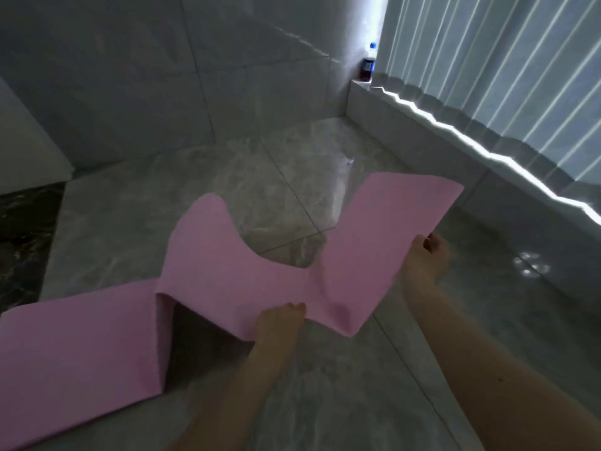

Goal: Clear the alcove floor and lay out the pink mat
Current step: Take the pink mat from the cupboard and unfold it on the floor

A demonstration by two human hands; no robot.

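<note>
The pink mat (227, 275) is a folding panel mat, partly unfolded in zigzag over the grey marble alcove floor (292, 177). Its left panel lies flat on the floor at the lower left, the middle panels rise in a ridge, and the right panel sticks up toward the curtain. My left hand (279, 320) grips the near edge of the middle panel. My right hand (426, 258) holds the right panel's near edge. Both forearms reach in from the bottom.
A dark drink bottle with a blue cap (369, 65) stands on the tiled ledge (390, 109) in the far corner. Pleated curtains (504, 76) hang along the right. Tiled walls close the back and left; a dark marble strip (22, 242) lies at the left.
</note>
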